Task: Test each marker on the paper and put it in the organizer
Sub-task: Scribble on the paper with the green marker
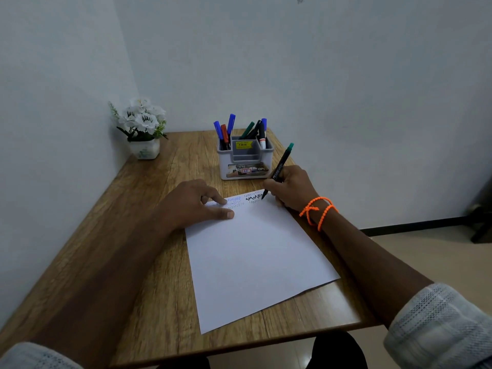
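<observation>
I see a black marker [279, 169], green end up, tilted, tip on the white paper [255, 251] at a dark zigzag. Grey organizer [246, 159] behind holds roughly eight markers [241, 130].

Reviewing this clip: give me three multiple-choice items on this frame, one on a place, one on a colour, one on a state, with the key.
1. Where does the organizer stand?
A. beyond the paper's far edge
B. on the paper
C. left of the flower pot

2. What colour is the end cap of the marker in the right hand?
A. red
B. green
C. yellow

3. What is the left hand doing?
A. lifting the organizer
B. holding a marker
C. pressing flat on the paper

Key: 1 A, it sits past the sheet's top edge; 2 B, the raised cap is green; 3 C, fingers lie flat on the sheet's corner.
</observation>
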